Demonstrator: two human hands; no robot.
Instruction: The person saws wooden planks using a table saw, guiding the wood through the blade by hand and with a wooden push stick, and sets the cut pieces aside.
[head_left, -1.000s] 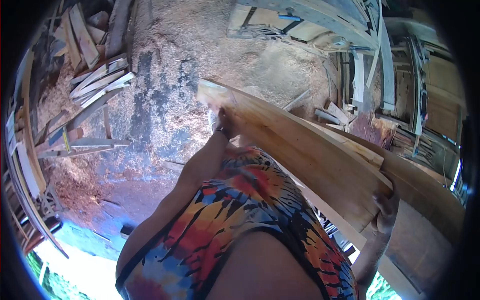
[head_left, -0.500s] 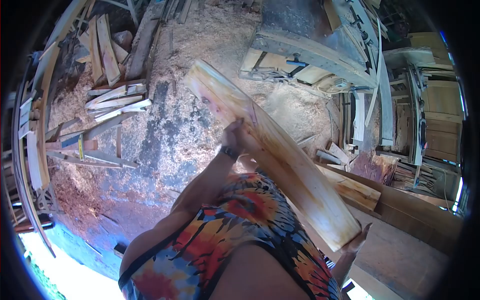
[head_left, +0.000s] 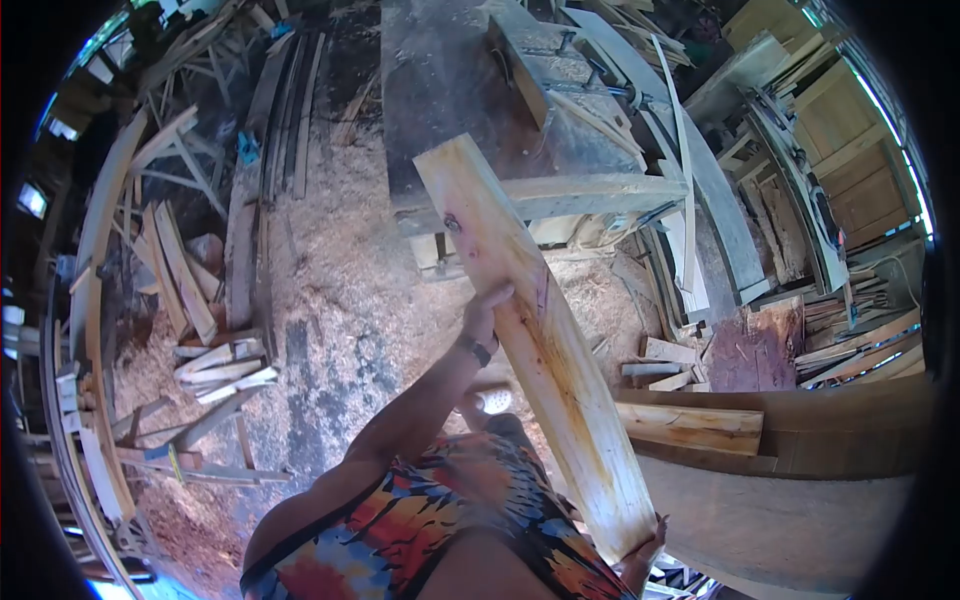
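Note:
A long pale wooden board (head_left: 560,360) with brown streaks and a dark knot slants across the middle of the view, held up in front of my body. My left hand (head_left: 487,314), with a dark band on its wrist, grips its left edge, thumb on the top face and the other fingers hidden beneath. My right hand (head_left: 647,545) is wrapped round the near end at the lower right corner. The board's far end overlaps the view of a dusty worktable (head_left: 440,95), and I cannot tell whether they touch.
An upright wooden strip (head_left: 520,75) and a clamp stand on the worktable. To the right, another board (head_left: 690,428) lies on a long brown surface (head_left: 780,510). Offcuts (head_left: 225,370) are piled at left on the sawdust-covered floor (head_left: 330,270). Timber leans along both sides.
The board has swung toward upright in view, its far end now over the worktable. Both hands keep their hold. The view has shifted forward, showing more of the worktable.

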